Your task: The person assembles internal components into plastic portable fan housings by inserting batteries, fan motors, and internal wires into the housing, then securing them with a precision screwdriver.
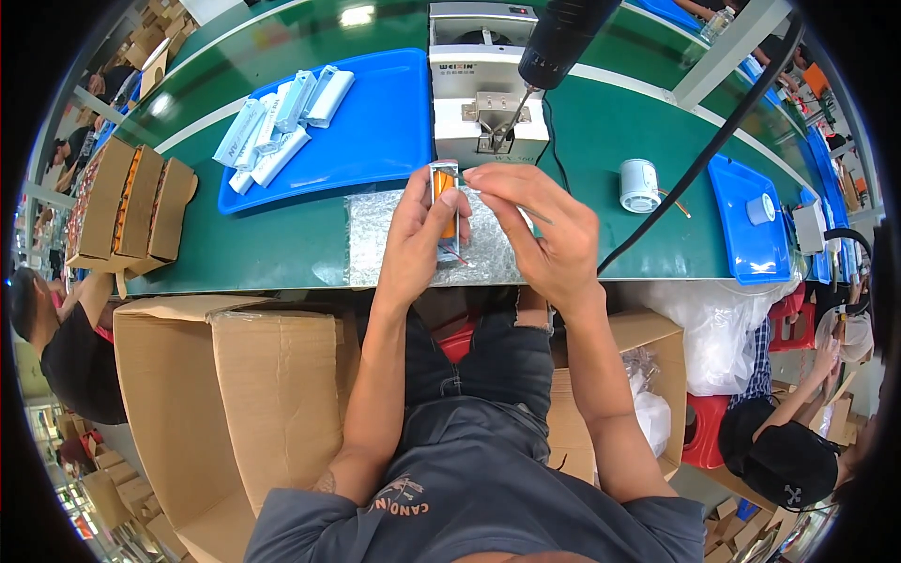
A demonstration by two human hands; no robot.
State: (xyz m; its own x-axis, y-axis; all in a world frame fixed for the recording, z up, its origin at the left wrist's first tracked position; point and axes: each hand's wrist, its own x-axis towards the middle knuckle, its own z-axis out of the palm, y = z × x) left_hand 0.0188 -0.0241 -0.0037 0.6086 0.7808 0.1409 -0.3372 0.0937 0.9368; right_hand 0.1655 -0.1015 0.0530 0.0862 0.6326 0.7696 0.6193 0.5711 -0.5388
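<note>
My left hand (413, 230) is closed around a narrow, light-coloured housing with an orange cylindrical battery (444, 192) inside, its open side facing up. Thin wires show at its lower end. My right hand (554, 230) pinches a slim metal tool, apparently tweezers (537, 215), with the fingertips close to the housing's upper right edge. The tool's tip is too small to make out. Both hands are above a silvery bubble-wrap sheet (369, 246) at the front edge of the green table.
Several pale blue-white housings lie in a blue tray (375, 164) at left. A screw feeder (469, 84) stands ahead, an electric screwdriver (561, 42) hanging over it. Right are a white cylindrical device (639, 183), a black cable (713, 145) and a smaller blue tray (737, 220). Cardboard boxes (272, 375) flank my legs.
</note>
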